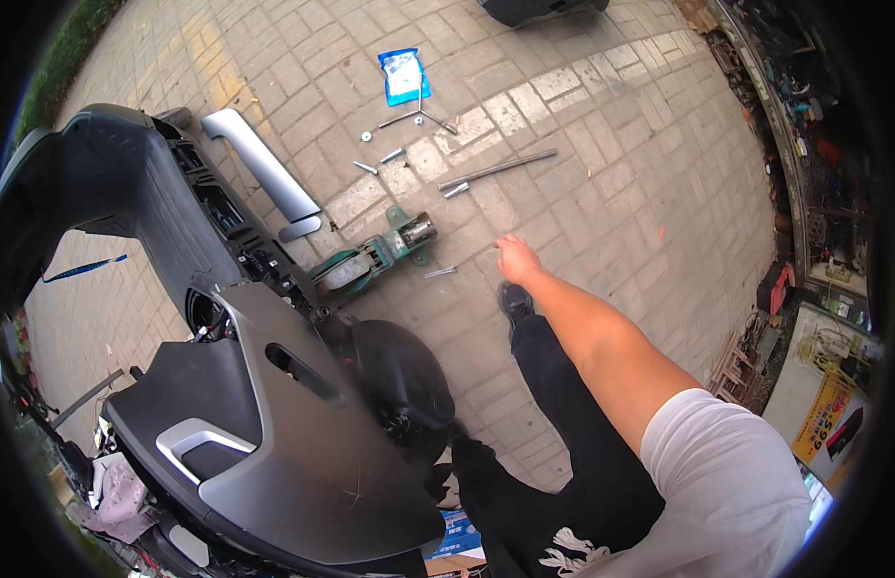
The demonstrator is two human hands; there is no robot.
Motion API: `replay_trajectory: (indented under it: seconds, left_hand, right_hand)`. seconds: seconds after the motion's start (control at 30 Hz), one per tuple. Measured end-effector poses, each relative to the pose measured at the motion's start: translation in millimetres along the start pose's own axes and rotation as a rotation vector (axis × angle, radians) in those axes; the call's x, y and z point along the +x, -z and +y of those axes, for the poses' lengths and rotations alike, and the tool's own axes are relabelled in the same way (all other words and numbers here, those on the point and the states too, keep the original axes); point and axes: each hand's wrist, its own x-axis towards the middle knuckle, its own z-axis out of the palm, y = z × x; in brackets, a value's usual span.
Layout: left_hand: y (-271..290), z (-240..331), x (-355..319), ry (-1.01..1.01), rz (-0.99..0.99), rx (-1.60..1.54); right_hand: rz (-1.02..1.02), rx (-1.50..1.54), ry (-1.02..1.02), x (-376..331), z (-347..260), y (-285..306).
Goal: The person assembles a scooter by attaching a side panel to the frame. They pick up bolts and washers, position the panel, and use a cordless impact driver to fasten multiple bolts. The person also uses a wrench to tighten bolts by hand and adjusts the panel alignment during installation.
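Note:
My right hand [519, 260] reaches over the paving from the right, fingers partly curled and a little apart, with nothing visible in it. My left hand is not in view. Beyond the right hand lie a long metal bar [510, 167] and a short socket [456, 191]. Left of it, a green floor jack [365, 262] stands beside a partly stripped dark scooter [303, 424]. A thin bolt or pin [441, 272] lies near the jack. Farther away are a three-armed wrench [420, 113], two short metal pieces [365, 168] and a round washer-like part [366, 137].
A blue-and-white packet [403, 76] lies beyond the wrench. Silver-grey trim [259, 164] rests along the scooter's far side. My shoe [515, 302] is just below my right hand. Cluttered shelving [804, 144] and a red box [777, 287] line the right. A dark object [539, 8] stands at the far edge.

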Motion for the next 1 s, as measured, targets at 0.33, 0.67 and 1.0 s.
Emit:
replay_trajectory:
  seconds: [0.33, 0.67, 1.0]
  left_hand:
    - [-85.7, 117.4, 132.1, 0.122, -0.006, -0.158]
    - [-95.9, 109.6, 142.4, 0.195, -0.02, -0.228]
    - [-96.4, 76.1, 136.9, 0.192, -0.023, -0.244]
  right_hand:
    - [-0.027, -0.396, 0.33, 236.3, 39.2, -91.1]
    - [-0.037, -0.351, -0.014, 265.4, 38.3, -134.3]
    - [-0.206, -0.313, 0.5, 127.9, -8.3, -250.2]
